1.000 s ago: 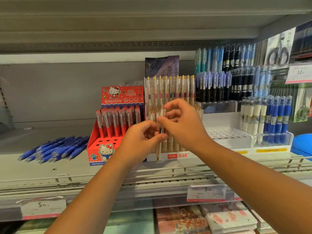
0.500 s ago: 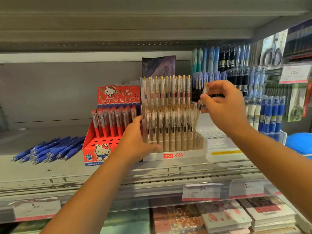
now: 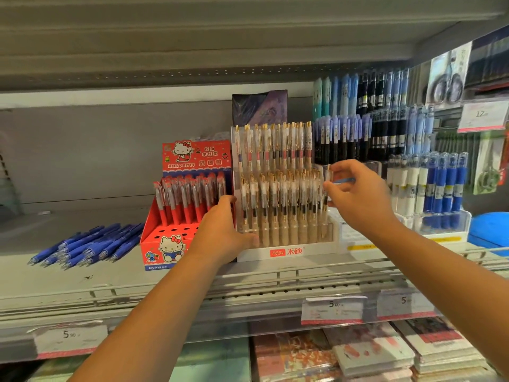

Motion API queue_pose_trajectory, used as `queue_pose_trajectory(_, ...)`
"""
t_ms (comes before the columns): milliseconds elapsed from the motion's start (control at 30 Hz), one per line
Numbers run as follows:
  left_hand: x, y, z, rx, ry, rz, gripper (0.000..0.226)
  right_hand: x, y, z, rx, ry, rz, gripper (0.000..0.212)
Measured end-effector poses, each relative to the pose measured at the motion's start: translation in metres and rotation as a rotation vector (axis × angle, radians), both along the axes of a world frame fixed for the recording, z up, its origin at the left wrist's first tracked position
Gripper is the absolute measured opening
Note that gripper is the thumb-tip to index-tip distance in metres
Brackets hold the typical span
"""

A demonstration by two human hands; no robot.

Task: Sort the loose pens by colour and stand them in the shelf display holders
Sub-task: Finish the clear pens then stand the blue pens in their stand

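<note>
The right hand (image 3: 360,194) is pinching a thin, see-through pen (image 3: 327,186) with a gold top at the right end of the clear plastic holder (image 3: 253,253). The pen is standing almost straight up, gold end on top. The left hand (image 3: 220,235) is gripping the holder's left side. Left of the holder a red cardboard box (image 3: 170,238) is sitting, and further left smooth blue pens (image 3: 88,246) are lying flat.

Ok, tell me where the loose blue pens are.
Head view, far left: loose blue pens lie flat on the shelf, beside the red box.
</note>
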State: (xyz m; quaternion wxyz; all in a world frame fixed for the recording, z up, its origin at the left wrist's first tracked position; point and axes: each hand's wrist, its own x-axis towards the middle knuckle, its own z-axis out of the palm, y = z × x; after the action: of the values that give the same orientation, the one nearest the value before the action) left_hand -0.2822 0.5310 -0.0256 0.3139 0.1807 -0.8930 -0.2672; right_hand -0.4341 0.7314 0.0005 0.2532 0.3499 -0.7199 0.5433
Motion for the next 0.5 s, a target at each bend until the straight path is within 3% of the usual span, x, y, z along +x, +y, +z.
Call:
queue_pose_trajectory(367,0.0042,0.0066,0.003,-0.025,-0.042,0.022,0.085,0.005,-0.0018,-0.003,0.102,0.174,-0.032,0.03)
queue_pose_trajectory(500,0.0035,0.0075,0.003,-0.032,-0.059,0.028,0.084,-0.0009,-0.0015,-0.0036,0.067,0.086,-0.01,0.03)
